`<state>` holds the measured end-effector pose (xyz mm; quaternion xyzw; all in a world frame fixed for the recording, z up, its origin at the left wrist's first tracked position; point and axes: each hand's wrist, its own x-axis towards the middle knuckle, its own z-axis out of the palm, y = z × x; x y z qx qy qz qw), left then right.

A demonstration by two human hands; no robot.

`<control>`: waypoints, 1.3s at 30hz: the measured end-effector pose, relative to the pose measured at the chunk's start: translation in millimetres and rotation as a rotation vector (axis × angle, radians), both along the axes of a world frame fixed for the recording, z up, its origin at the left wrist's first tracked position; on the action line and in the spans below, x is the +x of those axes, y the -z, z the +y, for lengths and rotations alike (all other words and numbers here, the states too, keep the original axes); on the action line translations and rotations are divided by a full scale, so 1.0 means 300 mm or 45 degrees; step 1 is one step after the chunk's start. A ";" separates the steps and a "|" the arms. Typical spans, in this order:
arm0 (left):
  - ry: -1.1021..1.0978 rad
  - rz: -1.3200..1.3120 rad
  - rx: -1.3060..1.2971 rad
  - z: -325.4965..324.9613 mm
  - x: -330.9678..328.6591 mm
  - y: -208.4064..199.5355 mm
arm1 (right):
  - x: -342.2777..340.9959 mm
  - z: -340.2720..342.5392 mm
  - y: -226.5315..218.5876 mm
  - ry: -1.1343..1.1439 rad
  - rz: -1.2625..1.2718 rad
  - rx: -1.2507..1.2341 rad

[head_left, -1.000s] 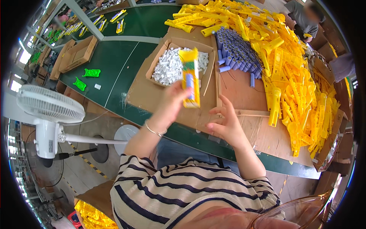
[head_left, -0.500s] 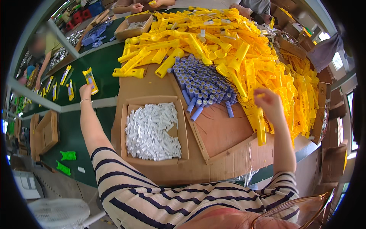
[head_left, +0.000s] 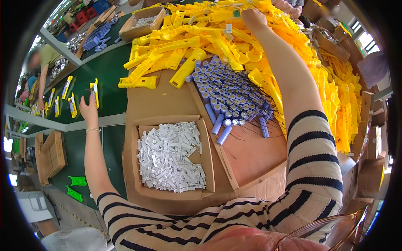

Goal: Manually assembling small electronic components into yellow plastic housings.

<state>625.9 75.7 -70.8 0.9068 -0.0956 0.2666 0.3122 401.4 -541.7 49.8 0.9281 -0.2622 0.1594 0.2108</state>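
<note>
My left hand [head_left: 88, 109] is over the green belt, its fingers apart and nothing held. Just beyond its fingertips lies a yellow plastic casing [head_left: 96, 99] with a purple cell inside. My right hand [head_left: 253, 21] is stretched far across the heap of yellow plastic casings [head_left: 289, 50]. Its fingers are closed at the end of a long yellow casing [head_left: 222, 16], though the fingertips are partly hidden. Between my arms, purple cylindrical cells [head_left: 226, 94] with dark wires stand packed together. A cardboard box [head_left: 210, 167] of small white plastic strips [head_left: 169, 159] sits nearer to me.
Several more filled yellow casings [head_left: 72, 105] lie along the belt [head_left: 113, 67]. An open carton [head_left: 52, 154] and two green plastic parts [head_left: 77, 181] are at the left. Another small box [head_left: 142, 27] stands at the back. A co-worker's arm [head_left: 43, 85] reaches in at far left.
My left hand has let go of the filled yellow casing, which now lies on the belt, and drawn back slightly. My right hand has moved from the near side of the heap to its far side.
</note>
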 end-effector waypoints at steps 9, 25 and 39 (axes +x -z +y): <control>0.891 0.281 -0.519 -0.306 -0.856 -0.395 | -0.484 0.466 -0.174 -0.551 -0.622 0.790; 2.092 0.899 -1.186 -0.452 -1.793 -0.660 | -1.390 1.135 0.008 -1.406 -1.116 1.724; 2.084 1.173 -1.451 -0.403 -1.992 -0.622 | -1.558 1.209 0.080 -1.561 -0.547 2.053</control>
